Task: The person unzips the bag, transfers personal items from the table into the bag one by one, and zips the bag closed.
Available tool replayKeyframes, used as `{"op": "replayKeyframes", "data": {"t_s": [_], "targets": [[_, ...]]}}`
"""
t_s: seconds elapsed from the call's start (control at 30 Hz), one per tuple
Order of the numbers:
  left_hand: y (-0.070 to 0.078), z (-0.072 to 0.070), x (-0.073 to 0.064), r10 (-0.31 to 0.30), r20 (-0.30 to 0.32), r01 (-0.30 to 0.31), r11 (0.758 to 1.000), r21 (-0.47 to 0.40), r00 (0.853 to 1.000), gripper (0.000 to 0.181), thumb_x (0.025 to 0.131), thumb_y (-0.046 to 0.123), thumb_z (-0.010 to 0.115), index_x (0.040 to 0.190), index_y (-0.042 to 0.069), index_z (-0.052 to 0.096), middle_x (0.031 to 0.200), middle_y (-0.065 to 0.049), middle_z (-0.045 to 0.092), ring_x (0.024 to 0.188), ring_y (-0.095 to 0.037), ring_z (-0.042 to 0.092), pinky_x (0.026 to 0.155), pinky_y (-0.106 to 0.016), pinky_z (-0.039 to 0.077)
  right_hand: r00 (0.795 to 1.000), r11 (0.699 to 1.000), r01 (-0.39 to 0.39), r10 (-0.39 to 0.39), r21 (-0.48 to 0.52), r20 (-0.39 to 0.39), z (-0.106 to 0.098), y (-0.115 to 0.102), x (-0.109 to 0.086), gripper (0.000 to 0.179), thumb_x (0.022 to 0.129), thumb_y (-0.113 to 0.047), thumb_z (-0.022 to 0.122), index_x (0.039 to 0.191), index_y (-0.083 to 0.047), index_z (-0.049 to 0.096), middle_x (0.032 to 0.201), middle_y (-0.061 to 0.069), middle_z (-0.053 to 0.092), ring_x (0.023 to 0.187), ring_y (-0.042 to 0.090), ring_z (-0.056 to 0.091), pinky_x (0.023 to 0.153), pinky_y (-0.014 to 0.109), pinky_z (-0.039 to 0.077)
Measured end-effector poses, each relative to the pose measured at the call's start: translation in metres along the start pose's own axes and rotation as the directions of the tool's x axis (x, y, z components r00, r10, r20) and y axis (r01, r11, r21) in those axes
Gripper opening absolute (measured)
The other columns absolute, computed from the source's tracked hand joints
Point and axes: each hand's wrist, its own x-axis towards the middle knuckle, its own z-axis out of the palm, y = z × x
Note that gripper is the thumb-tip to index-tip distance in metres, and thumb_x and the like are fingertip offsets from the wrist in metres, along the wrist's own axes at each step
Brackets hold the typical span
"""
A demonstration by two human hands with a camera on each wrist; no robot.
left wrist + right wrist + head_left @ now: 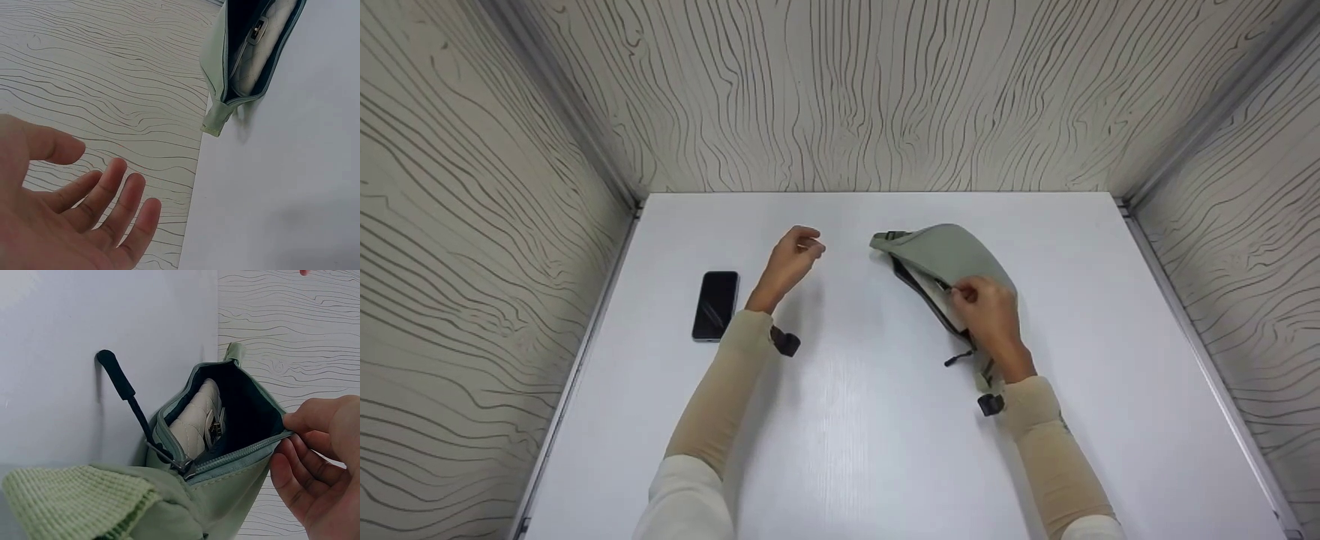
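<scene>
A green bag (960,251) lies on the right side of the white table (847,435), its mouth unzipped and facing toward the person and to the left. The right hand (990,311) is at the bag's near right part, its fingers pinching the edge of the mouth with the tips close together and pulling the fabric taut into a corner. Within the bag, against the dark lining, sits a cream quilted purse (191,422) with a small metal clasp (217,429). A black zip pull (117,376) sticks out from the end of the zip, beside a ribbed green strap (79,498). The left hand (792,259) hangs above the table to the left of the bag and apart from it, its fingers loosely bent, a little spread, and holding nothing. A dark phone (715,304) lies face up on the table, left of that hand and near its wrist. Beige sleeves (720,401) cover both forearms, and wood-grain panels (840,97) stand around the table's far edge and sides
</scene>
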Motion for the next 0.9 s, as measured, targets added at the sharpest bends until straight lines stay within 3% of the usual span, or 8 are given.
{"op": "replayKeyframes", "data": {"t_s": [0.47,0.9], "targets": [[-0.006,-0.012,0.0,-0.005,-0.044,0.009,0.997,0.081,0.999,0.041,0.106,0.019,0.056,0.142,0.002,0.057,0.129,-0.017,0.066,0.123,-0.032,0.064,0.103,-0.045,0.053,1.0,1.0,0.022,-0.022,-0.017,-0.004,0.001,0.001,0.0,0.007,0.093,-0.006,0.077,0.096,0.0,0.08,0.088,0.014,0.075,0.077,0.026,0.069,0.069,0.039,0.053],[-0.011,-0.024,0.002,0.029,-0.076,-0.022,0.995,0.098,0.997,0.042,0.105,0.02,0.055,0.143,0.002,0.057,0.129,-0.018,0.066,0.125,-0.034,0.064,0.102,-0.047,0.053,1.0,1.0,-0.017,0.017,-0.016,0.018,0.0,0.0,-0.001,0.007,0.093,-0.007,0.077,0.096,-0.001,0.08,0.089,0.013,0.075,0.079,0.025,0.069,0.07,0.038,0.053]]}}
